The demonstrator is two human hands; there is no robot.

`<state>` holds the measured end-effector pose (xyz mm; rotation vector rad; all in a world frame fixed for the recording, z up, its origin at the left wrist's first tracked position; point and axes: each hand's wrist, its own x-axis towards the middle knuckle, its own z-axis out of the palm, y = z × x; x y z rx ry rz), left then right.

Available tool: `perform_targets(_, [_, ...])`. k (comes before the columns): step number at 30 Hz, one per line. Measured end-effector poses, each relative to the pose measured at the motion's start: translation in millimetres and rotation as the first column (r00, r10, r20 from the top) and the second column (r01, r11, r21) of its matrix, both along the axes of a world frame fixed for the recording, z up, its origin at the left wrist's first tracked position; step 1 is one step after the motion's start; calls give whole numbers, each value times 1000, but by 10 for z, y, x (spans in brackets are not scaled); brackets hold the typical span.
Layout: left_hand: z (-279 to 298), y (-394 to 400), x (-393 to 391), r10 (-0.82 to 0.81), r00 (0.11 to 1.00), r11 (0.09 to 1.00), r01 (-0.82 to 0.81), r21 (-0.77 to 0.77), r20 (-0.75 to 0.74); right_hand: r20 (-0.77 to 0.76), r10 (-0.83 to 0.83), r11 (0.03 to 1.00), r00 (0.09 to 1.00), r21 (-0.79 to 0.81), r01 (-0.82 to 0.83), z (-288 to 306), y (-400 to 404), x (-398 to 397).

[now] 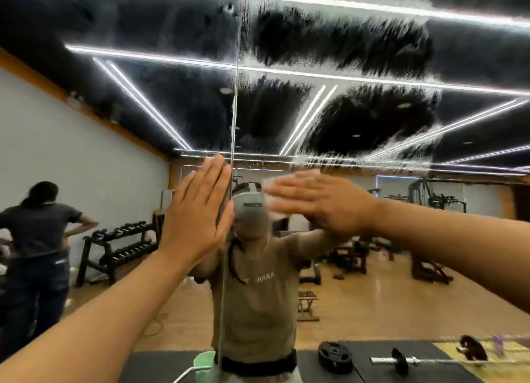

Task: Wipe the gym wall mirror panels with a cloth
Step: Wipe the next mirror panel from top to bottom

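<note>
The wall mirror (372, 268) fills the view, with a vertical seam (235, 119) between two panels. White foamy smears (312, 76) cover the upper part of the right panel. My left hand (198, 213) lies flat with straight fingers against the glass just left of the seam. My right hand (324, 202), blurred, presses a pale cloth (275, 182) flat on the right panel, fingers straight and pointing left. Only the cloth's edges show around the fingers.
A green bucket (205, 362) stands at the mirror's foot by the seam. A weight plate (334, 357) and a dumbbell bar (401, 359) lie on a black mat at lower right. Reflected: another person (37, 239) at left, a dumbbell rack (120, 248), gym machines.
</note>
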<state>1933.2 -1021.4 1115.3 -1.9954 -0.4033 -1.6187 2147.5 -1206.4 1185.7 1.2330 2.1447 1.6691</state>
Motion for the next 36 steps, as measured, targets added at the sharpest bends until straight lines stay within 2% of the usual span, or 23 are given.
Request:
perform_targets(4, [52,90,-127,64,995,993,-56,100,-79,-325,37,963,945,264,53,684,214,-316])
perform_targets(6, [48,116,-154,84,992,988,-71,135,-92,-510,110,930,853,356,94,823,336,-523])
perform_targets(8, [41,132,-151,83,992,987,-69,145,-93,-618,198,902,761,419,106,714,490,-676])
perform_targets(9, [35,142,-144,74,993,988,-60,141,-92,-618,237,892,749,444,84,573,568,-708])
perform_targets(12, [24,180,-117,28,996,990,-16,138,-90,-510,272,905,816,423,-37,-91,624,-683])
perform_targets(15, [14,217,-115,-2,996,989,15,146,-89,-448,203,961,870,262,-89,-843,393,-605])
perform_targets(17, [10,224,-115,-6,996,988,19,154,-84,-349,81,992,933,118,-42,-1275,223,-482])
perform_targets(20, [-2,217,-117,-11,997,987,23,160,-77,-133,-67,998,989,-32,63,-1415,63,-271])
perform_targets(22, [-1,212,-114,-19,997,986,30,165,-69,-80,-75,993,994,-93,67,-1193,69,-247])
perform_targets(25, [-14,226,-103,-22,998,986,32,166,-57,-187,15,999,982,-39,-22,-624,213,-357])
perform_targets(28, [-17,238,-98,-37,998,986,44,162,-50,-351,68,978,934,210,8,136,394,-544])
perform_targets(31, [-18,239,-97,-54,997,985,62,164,-50,-525,160,929,836,365,51,615,547,-755])
perform_targets(33, [-9,238,-99,-63,997,983,70,170,-46,-595,231,899,770,433,65,573,668,-856])
perform_targets(36, [2,243,-116,-123,991,982,129,139,-48,-636,335,875,695,483,20,58,756,-911])
